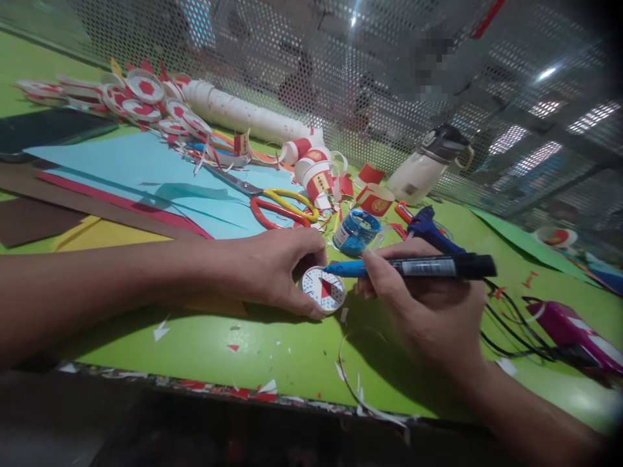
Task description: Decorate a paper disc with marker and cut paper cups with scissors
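My left hand (282, 272) grips a small white paper cup piece (315, 305) by its sides. Its round face, turned up, carries a red triangle, dark lines and many blue dots. In my right hand (428, 311) is a black marker (428, 266), lying nearly level, its end coated in blue paint. That blue end is at the upper rim of the round face; whether it touches cannot be told. Just behind stands an open jar of blue paint (357, 232). Scissors (285, 206) with red and yellow handles lie behind my left hand.
Cut red-and-white cup pieces (146, 87) are heaped at the far left, beside a long stack of white cups (248, 115). Blue paper sheets (121, 168) lie left. A white bottle (423, 165), a blue glue gun (428, 228) and a purple tool (574, 331) with black cord are to the right.
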### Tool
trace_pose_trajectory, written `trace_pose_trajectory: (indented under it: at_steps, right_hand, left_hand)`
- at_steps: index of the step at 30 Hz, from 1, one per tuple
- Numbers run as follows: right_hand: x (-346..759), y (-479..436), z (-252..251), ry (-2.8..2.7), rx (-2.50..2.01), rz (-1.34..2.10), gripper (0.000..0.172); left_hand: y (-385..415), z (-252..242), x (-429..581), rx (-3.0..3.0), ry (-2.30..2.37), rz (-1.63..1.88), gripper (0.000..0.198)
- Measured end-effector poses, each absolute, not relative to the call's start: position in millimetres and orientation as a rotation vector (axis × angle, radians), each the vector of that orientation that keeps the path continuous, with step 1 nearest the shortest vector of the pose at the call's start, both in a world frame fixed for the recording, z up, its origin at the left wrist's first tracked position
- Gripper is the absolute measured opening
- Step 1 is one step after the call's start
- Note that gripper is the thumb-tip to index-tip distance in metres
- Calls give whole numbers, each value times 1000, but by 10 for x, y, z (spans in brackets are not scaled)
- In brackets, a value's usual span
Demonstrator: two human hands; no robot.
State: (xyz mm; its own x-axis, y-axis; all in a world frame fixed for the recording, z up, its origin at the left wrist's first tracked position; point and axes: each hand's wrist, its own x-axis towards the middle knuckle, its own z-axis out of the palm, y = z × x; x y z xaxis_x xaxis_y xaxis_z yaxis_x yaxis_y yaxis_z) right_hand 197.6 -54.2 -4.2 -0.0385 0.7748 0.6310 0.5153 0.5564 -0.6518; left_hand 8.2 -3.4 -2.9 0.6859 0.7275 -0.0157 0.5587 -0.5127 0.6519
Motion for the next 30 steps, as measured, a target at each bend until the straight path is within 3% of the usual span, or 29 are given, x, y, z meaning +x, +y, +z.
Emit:
trace_pose_trajectory:
  at_steps: [13,30]
  right_hand:
    - [1978,-545,-86,-1803,-1074,449,6]
    - [1988,-527,-77,-1884,-1066,341,7]
  left_hand:
    - [-42,-36,75,2228,946,321,39]
    - [-42,-22,72,2243,926,328,38]
